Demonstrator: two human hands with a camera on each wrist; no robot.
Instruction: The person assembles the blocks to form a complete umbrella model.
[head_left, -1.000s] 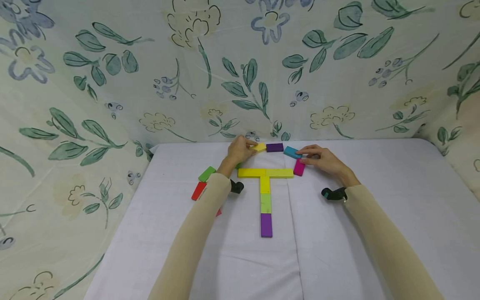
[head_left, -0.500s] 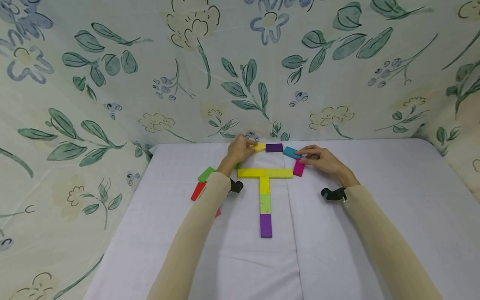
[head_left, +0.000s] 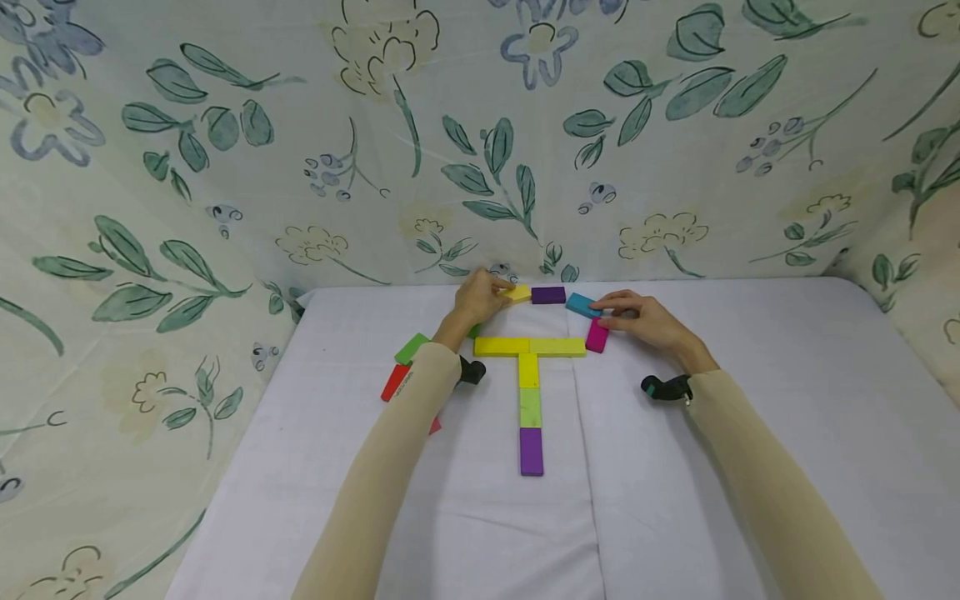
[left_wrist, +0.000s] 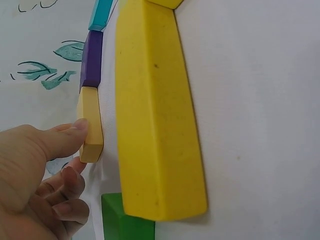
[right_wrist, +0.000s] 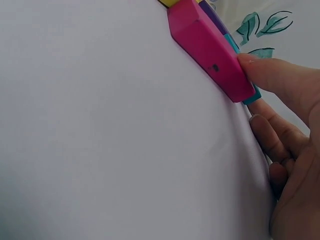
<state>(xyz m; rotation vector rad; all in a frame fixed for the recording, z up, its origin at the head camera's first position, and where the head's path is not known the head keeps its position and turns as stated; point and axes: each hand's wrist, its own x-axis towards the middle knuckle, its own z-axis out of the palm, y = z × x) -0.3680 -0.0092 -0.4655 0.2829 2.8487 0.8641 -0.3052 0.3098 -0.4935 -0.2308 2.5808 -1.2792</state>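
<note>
At the back of the white table, my left hand [head_left: 480,302] pinches a pale yellow block [left_wrist: 91,115] between thumb and fingers. A dark purple block [head_left: 548,295] lies just right of it, followed by a blue block [head_left: 581,304]. My right hand [head_left: 648,321] has its fingers at the blue block's right end, while the thumb touches the end of a magenta block [right_wrist: 210,50]. In front, a yellow block [head_left: 502,347] and a yellow-green block [head_left: 557,347] form a crossbar. Below it, a stem runs from yellow through light green [head_left: 530,408] to purple [head_left: 531,452].
Left of the crossbar lie a green block [head_left: 412,348] and a red block [head_left: 395,382]. My left sleeve [head_left: 390,450] partly covers another red piece [head_left: 435,427]. A floral cloth [head_left: 525,150] hangs behind the table's far edge.
</note>
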